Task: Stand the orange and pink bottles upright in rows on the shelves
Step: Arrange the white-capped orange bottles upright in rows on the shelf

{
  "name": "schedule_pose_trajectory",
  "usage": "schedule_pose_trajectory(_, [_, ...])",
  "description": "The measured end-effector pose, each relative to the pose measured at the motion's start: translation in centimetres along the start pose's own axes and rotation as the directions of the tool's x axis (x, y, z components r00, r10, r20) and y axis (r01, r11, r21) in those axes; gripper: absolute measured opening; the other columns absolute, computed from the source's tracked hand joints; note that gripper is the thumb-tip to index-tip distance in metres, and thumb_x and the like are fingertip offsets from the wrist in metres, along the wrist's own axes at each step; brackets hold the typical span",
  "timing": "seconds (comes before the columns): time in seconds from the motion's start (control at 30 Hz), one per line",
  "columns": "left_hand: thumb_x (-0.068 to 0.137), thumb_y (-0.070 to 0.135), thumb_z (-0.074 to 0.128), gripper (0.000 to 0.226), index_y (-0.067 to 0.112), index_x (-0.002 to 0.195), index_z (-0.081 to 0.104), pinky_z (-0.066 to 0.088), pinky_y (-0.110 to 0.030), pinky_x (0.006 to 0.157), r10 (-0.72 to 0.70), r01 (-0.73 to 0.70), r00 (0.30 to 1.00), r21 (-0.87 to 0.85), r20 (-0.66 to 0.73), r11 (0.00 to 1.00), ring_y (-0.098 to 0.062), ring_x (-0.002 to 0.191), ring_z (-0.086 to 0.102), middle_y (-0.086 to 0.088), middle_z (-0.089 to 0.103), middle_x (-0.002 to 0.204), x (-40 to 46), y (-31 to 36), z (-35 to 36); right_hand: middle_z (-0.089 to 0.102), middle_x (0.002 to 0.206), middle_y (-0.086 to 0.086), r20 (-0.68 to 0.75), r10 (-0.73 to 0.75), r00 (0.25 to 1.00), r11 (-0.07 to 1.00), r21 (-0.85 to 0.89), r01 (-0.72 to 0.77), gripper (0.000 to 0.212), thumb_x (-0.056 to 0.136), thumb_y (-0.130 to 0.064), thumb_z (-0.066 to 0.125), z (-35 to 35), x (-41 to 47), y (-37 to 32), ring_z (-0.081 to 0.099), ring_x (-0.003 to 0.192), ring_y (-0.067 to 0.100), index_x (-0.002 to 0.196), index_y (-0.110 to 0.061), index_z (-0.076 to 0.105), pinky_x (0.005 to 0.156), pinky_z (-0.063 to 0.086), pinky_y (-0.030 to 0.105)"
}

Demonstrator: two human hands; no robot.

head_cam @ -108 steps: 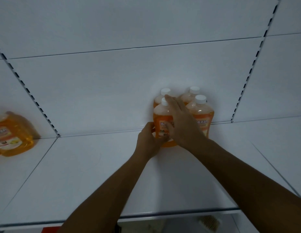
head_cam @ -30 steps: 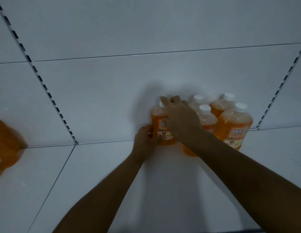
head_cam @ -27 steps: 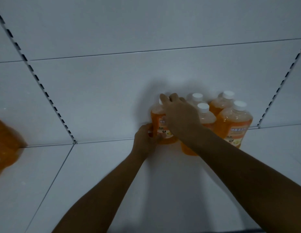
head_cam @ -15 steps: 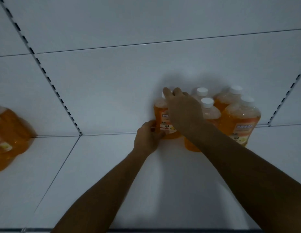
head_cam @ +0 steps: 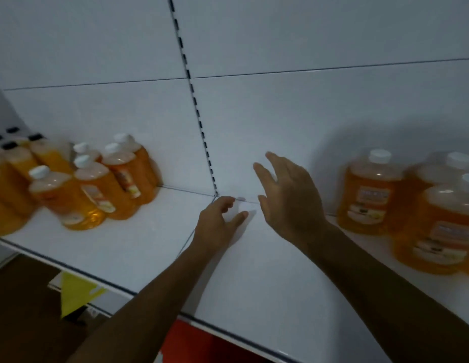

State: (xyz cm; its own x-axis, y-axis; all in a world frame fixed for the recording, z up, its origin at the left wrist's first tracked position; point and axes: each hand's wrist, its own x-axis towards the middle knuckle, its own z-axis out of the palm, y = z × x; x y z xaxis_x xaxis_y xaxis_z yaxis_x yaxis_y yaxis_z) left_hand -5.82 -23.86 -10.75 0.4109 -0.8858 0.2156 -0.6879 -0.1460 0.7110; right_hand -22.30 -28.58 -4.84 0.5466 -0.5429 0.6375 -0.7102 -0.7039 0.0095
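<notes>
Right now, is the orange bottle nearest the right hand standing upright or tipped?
Upright: the orange bottle has its white cap on top and its base on the shelf.

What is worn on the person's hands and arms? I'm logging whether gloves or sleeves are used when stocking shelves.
Nothing shows: the left hand and right hand are bare, without gloves, and both forearms are uncovered as far as the bottom edge of the picture, with no sleeve in view. No ring, watch or wristband can be made out in the dim light.
</notes>
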Motion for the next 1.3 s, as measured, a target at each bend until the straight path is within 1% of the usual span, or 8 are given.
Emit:
schedule_pose_trajectory(0.13, [0.087, 0.039, 0.068, 0.042, 0.019, 0.123, 0.059, 0.044, -0.022, 0.086, -0.135, 0.139, 0.974, 0.005, -0.183, 0.990, -0.007, 0.100, 0.055, 0.005, 0.062, 0.122, 0.1, -6.5, -6.7, 0.055, 0.136, 0.010, 0.119, 0.030, 0.992, 0.920, 0.384, -0.074, 0.057, 0.083, -0.026, 0.073, 3.2, 3.2, -6.7, 0.054, 0.122, 0.030, 0.134, -0.011, 0.053, 0.099, 0.045, 0.040])
schedule_pose_trajectory(0.27, [0.087, 0.035, 0.069, 0.030, 0.016, 0.109, 0.064, 0.049, -0.025, 0.079, -0.217, 0.205, 0.892, -0.073, -0.397, 0.976, -0.011, 0.093, 0.061, 0.003, 0.067, 0.105, -0.9, -12.3, -13.0, 0.049, 0.140, -0.003, 0.342, 0.015, 0.939, 0.727, 0.641, -0.245, 0.061, 0.088, -0.036, 0.067, 6.2, 7.3, -13.7, 0.050, 0.125, 0.018, 0.142, -0.024, 0.040, 0.102, 0.045, 0.038])
schedule_pose_trajectory(0.43, [0.085, 0.028, 0.070, 0.028, 0.017, 0.108, 0.058, 0.046, -0.028, 0.078, -0.313, 0.259, 0.818, -0.176, -0.483, 0.950, -0.013, 0.095, 0.060, 0.005, 0.064, 0.102, -1.5, -17.3, -18.1, 0.050, 0.138, -0.005, 0.200, -0.069, 0.977, 0.635, 0.764, -0.112, 0.063, 0.087, -0.037, 0.068, 8.6, 12.4, -22.2, 0.052, 0.122, 0.015, 0.141, -0.033, 0.037, 0.097, 0.049, 0.039])
schedule_pose_trajectory(0.8, [0.088, 0.019, 0.067, 0.035, 0.016, 0.121, 0.059, 0.048, -0.023, 0.087, -0.216, 0.151, 0.921, -0.216, -0.323, 0.965, -0.011, 0.106, 0.063, 0.005, 0.067, 0.113, -1.7, -19.2, -19.4, 0.042, 0.142, 0.000, 0.106, 0.014, 0.994, 0.842, 0.535, -0.068, 0.077, 0.082, -0.038, 0.073, 12.2, 16.7, -29.4, 0.035, 0.132, 0.020, 0.145, -0.021, 0.033, 0.103, 0.033, 0.030])
schedule_pose_trajectory(0.93, [0.088, 0.027, 0.067, 0.042, 0.019, 0.127, 0.053, 0.049, -0.027, 0.090, -0.165, 0.108, 0.938, -0.196, -0.304, 0.975, -0.013, 0.110, 0.061, 0.005, 0.064, 0.123, -1.8, -18.5, -19.2, 0.044, 0.134, 0.004, 0.118, 0.041, 0.992, 0.784, 0.612, -0.105, 0.067, 0.079, -0.030, 0.077, 11.2, 16.4, -28.4, 0.040, 0.125, 0.022, 0.135, -0.019, 0.043, 0.101, 0.036, 0.030])
schedule_pose_trajectory(1.03, [0.083, 0.043, 0.070, 0.052, 0.029, 0.127, 0.046, 0.044, -0.019, 0.085, -0.096, 0.052, 0.948, -0.150, -0.304, 0.987, -0.006, 0.108, 0.055, 0.016, 0.055, 0.122, -1.8, -17.2, -18.1, 0.050, 0.126, 0.007, 0.137, 0.082, 0.987, 0.709, 0.688, -0.155, 0.070, 0.075, -0.029, 0.081, 9.9, 15.1, -26.4, 0.047, 0.117, 0.022, 0.133, -0.015, 0.045, 0.098, 0.046, 0.037])
schedule_pose_trajectory(1.17, [0.062, 0.086, 0.054, 0.097, 0.027, 0.137, 0.036, 0.050, -0.037, 0.097, -0.039, 0.022, 0.961, -0.063, -0.275, 0.998, -0.012, 0.120, 0.051, 0.008, 0.049, 0.137, -1.4, -14.5, -14.5, 0.051, 0.108, 0.002, 0.191, 0.219, 0.957, 0.672, 0.681, -0.290, 0.060, 0.073, -0.031, 0.082, 7.6, 13.2, -22.7, 0.055, 0.099, 0.019, 0.119, -0.013, 0.049, 0.082, 0.052, 0.030])
schedule_pose_trajectory(1.3, [0.065, 0.062, 0.073, 0.082, 0.026, 0.128, 0.036, 0.056, -0.032, 0.086, -0.034, -0.010, 0.970, -0.180, -0.240, 0.984, -0.016, 0.106, 0.058, 0.003, 0.051, 0.123, -0.8, -10.8, -10.9, 0.053, 0.106, 0.001, 0.217, 0.344, 0.913, 0.680, 0.613, -0.402, 0.059, 0.072, -0.039, 0.081, 5.1, 11.3, -18.1, 0.055, 0.094, 0.016, 0.116, -0.017, 0.048, 0.075, 0.048, 0.025])
